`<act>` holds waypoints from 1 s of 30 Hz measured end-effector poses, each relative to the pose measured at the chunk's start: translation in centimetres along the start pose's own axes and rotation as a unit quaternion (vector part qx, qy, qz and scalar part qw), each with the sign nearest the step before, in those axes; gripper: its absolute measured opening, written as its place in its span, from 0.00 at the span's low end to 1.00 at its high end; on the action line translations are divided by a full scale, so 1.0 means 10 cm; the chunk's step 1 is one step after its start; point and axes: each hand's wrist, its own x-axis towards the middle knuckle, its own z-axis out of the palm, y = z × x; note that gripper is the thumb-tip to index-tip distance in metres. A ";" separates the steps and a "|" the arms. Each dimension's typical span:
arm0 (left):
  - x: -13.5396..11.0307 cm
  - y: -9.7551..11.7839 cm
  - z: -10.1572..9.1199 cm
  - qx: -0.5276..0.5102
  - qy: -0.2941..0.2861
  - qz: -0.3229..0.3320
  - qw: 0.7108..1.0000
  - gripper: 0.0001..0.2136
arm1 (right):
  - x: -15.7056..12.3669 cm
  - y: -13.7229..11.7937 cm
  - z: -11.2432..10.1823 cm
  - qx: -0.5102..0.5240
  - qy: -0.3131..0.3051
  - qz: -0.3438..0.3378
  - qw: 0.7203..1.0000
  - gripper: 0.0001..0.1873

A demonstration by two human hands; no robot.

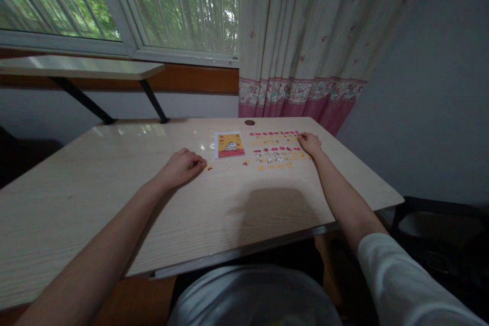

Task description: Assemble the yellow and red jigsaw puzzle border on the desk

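My left hand (pixel 183 167) rests on the desk with its fingers pinched together at a small yellow and red jigsaw piece (pixel 209 168). Another dark red and yellow piece (pixel 245 163) lies apart to the right. Between and behind them is a picture card (pixel 230 145) of a white spotted animal on a yellow and red ground. To the right, small jigsaw pieces (pixel 273 154) in pink, yellow and white are laid out in several rows. My right hand (pixel 311 143) is at the right end of these rows, its fingers closed; whatever is between the fingertips is hidden.
The pale wooden desk (pixel 214 204) has a round brown cable hole (pixel 249 123) near its back edge. A raised shelf (pixel 80 67) on black legs stands at the back left. Behind hang floral curtains (pixel 301 35) beside a window. A black chair (pixel 439 209) stands at right.
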 end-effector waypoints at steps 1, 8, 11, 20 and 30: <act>0.00 0.00 0.00 0.000 -0.001 0.000 1.000 0.17 | 0.01 -0.01 0.00 0.003 0.003 0.020 1.000 0.20; 0.00 -0.01 0.00 -0.003 0.005 0.001 1.000 0.15 | 0.22 -0.13 0.01 -0.013 -0.011 0.070 0.997 0.18; 0.00 -0.01 0.00 -0.001 0.003 -0.001 1.000 0.15 | 0.32 -0.16 0.00 -0.025 -0.039 0.078 0.996 0.17; -0.01 0.00 -0.01 0.003 0.001 -0.004 1.000 0.16 | 0.45 -0.23 -0.03 -0.013 -0.057 0.047 0.997 0.22; -0.01 0.01 0.00 0.007 0.008 0.000 1.000 0.16 | 0.34 -0.29 -0.07 0.022 -0.053 0.053 0.997 0.09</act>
